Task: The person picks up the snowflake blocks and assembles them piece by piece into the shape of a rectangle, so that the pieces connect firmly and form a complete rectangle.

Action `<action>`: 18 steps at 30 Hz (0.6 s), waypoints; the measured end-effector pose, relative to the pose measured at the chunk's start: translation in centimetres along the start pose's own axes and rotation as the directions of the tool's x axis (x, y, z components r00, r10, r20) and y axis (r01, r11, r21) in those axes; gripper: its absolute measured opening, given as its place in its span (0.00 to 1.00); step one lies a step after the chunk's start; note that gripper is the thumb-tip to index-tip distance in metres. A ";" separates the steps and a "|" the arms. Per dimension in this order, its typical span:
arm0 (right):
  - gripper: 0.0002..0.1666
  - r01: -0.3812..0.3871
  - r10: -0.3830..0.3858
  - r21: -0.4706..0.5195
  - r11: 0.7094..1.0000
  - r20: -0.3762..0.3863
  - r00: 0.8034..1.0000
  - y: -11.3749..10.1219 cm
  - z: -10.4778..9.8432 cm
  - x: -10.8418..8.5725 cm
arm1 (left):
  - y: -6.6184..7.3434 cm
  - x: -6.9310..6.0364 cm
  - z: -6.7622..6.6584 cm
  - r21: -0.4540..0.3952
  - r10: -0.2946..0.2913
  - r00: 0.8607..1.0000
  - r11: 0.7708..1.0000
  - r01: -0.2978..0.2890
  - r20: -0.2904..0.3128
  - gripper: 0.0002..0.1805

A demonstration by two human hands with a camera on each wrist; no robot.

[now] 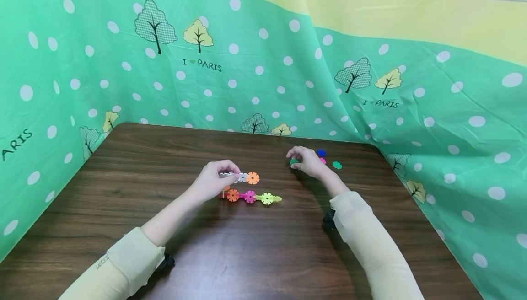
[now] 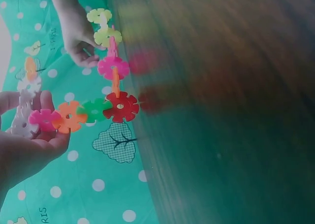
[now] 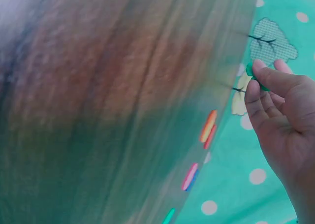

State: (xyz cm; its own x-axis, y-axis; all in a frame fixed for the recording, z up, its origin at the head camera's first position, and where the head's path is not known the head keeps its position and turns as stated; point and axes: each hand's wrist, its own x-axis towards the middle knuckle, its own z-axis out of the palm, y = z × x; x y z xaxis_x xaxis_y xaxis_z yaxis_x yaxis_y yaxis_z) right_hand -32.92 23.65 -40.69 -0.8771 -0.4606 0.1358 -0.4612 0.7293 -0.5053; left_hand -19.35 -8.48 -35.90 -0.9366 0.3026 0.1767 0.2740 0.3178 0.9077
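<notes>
A left hand [image 1: 210, 181] has its thumb and fingers closed in a pinch on the white pieces [image 1: 243, 177] of a chain [image 1: 250, 196] of flower-shaped plastic discs. The chain bends back on itself: its raised stretch ends in an orange disc [image 1: 253, 178], while the lower stretch runs through red, pink and yellow-green discs, close down at the brown table [image 1: 263, 254]; whether all of it touches the wood cannot be told. The right hand [image 1: 309, 160], well apart toward the far right, pinches a single green disc [image 1: 293, 161] between thumb and fingertips, above the table. Just beside that hand, loose on the wood, lie a blue disc [image 1: 321, 152], a pink disc [image 1: 323, 161] and a second green disc [image 1: 337, 165]; the right wrist view also shows an orange-yellow disc [image 3: 207, 125] against a red disc [image 3: 210, 137]. A green dotted cloth [image 1: 271, 99] hangs behind the table.
</notes>
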 end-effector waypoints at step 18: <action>0.09 -0.036 0.057 0.155 0.987 -0.132 0.990 -4.8 -1.8 -1.8 | -2.9 1.3 1.0 -0.044 -0.048 0.999 0.998 0.047 -0.002 0.07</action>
State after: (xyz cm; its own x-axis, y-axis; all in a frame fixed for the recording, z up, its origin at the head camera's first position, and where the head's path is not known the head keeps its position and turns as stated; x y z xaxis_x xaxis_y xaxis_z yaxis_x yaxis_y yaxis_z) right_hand -29.42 21.88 -37.03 -0.9120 -0.3475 0.2179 -0.4028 0.6585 -0.6358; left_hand -21.13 -8.15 -38.67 -0.9489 0.2857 0.1339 0.2194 0.2923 0.9308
